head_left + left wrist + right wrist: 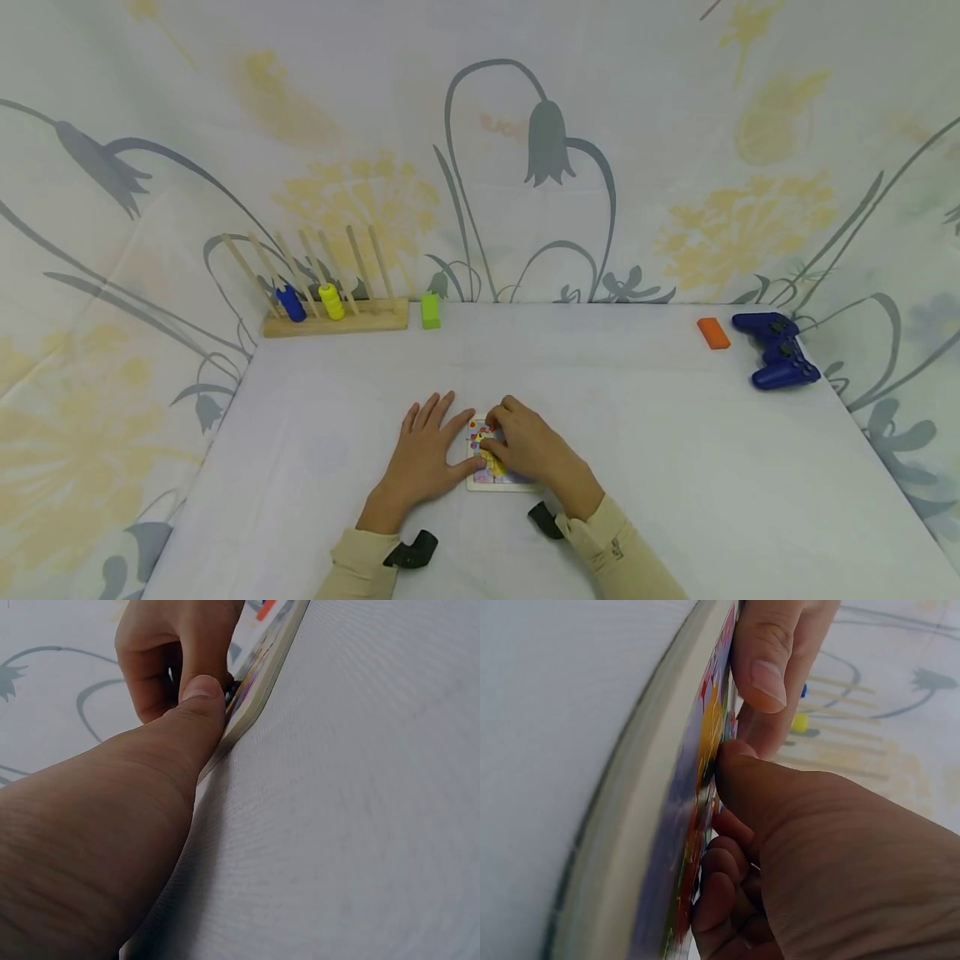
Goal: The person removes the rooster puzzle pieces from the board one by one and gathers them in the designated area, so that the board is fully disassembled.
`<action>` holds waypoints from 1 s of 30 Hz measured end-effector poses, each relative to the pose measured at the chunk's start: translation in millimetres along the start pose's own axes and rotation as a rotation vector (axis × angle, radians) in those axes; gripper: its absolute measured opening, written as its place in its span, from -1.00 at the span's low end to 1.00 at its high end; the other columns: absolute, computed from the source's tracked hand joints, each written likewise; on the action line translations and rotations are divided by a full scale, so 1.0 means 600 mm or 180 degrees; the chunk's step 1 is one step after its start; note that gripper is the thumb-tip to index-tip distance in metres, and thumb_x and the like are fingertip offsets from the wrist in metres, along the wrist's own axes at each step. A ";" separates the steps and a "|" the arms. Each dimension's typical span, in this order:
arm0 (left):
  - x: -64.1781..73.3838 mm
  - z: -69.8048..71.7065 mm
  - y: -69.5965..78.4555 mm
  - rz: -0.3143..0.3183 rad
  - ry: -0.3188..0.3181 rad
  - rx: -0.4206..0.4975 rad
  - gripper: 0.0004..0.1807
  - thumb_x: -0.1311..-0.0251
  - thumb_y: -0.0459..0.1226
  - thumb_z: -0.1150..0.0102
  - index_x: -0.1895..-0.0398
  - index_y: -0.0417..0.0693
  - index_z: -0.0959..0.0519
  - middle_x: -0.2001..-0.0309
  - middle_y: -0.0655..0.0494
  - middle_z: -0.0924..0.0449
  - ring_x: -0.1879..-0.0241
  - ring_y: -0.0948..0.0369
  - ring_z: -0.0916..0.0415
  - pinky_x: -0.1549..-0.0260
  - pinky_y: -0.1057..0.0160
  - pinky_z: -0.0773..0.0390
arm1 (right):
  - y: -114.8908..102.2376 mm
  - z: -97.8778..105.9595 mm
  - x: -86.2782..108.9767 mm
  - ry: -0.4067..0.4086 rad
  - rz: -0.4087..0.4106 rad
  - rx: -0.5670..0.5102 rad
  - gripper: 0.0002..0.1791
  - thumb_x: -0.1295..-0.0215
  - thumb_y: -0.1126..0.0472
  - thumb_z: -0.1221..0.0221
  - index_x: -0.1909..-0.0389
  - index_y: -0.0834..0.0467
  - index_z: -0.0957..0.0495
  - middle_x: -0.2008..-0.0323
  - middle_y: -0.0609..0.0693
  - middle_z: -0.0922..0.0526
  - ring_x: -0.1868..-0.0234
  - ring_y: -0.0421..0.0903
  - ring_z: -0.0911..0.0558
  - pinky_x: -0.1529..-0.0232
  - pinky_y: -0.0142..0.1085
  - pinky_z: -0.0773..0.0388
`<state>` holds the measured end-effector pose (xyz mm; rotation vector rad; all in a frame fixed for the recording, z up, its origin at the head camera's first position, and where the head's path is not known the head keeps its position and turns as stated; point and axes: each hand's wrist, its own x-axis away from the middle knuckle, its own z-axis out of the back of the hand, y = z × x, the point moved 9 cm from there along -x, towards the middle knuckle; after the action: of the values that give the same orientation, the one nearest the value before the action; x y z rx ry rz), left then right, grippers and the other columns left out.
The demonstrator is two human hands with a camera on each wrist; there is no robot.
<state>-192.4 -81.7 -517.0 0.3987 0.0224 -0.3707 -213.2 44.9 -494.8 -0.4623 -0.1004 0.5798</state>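
A small, colourful picture puzzle [481, 476] in a pale-rimmed tray [504, 488] lies flat on the white table, partly covered by the hands. My left hand [426, 454] lies at its left side, fingers spread and its thumb [201, 690] at the tray's near edge. Over the picture bends my right hand [531, 442], fingers curled, with the thumb [739, 761] and fingertips down at the puzzle's face [705, 761]. Seams between pieces show near the left thumb. I cannot tell whether the right fingers pinch a loose piece.
Farther back at the left stands a wooden peg rack [337, 320] with blue rings [291, 303] and yellow rings [331, 302]. Beside it is a green block [430, 311]. An orange block [713, 333] and a blue game controller [777, 350] lie at the back right.
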 end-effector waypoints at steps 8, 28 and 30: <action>-0.001 0.002 -0.001 -0.0024 0.0050 0.0009 -0.18 -0.16 0.30 -0.25 -0.45 0.19 -0.43 -0.56 -0.09 -0.21 -0.57 -0.15 -0.07 -0.51 -0.29 -0.04 | -0.006 -0.001 -0.002 0.0026 0.0070 0.0108 -0.74 -0.38 0.11 -0.29 0.08 0.21 -0.60 0.18 -0.02 -0.52 0.26 -0.22 -0.52 0.11 -0.25 -0.64; 0.000 0.003 0.002 -0.0050 0.0073 0.0005 -0.18 -0.16 0.27 -0.29 -0.44 0.17 -0.44 -0.55 -0.12 -0.21 -0.56 -0.18 -0.08 -0.49 -0.30 -0.07 | 0.027 -0.009 -0.003 0.0017 -0.0197 -0.1355 -0.94 -0.39 0.17 -0.29 0.23 0.06 -0.63 0.46 -0.20 -0.62 0.47 -0.34 -0.47 0.39 -0.46 -0.46; 0.000 0.004 0.002 -0.0047 0.0075 0.0013 -0.18 -0.16 0.27 -0.30 -0.45 0.18 -0.44 -0.55 -0.11 -0.21 -0.56 -0.17 -0.08 -0.49 -0.30 -0.06 | 0.029 -0.010 -0.003 0.0015 -0.0212 -0.1436 -0.94 -0.40 0.17 -0.28 0.22 0.07 -0.64 0.42 -0.18 -0.65 0.44 -0.34 -0.50 0.36 -0.46 -0.48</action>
<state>-192.0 -81.4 -514.5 0.4072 0.0477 -0.3807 -222.0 54.4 -507.7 -0.8948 -0.2437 0.4894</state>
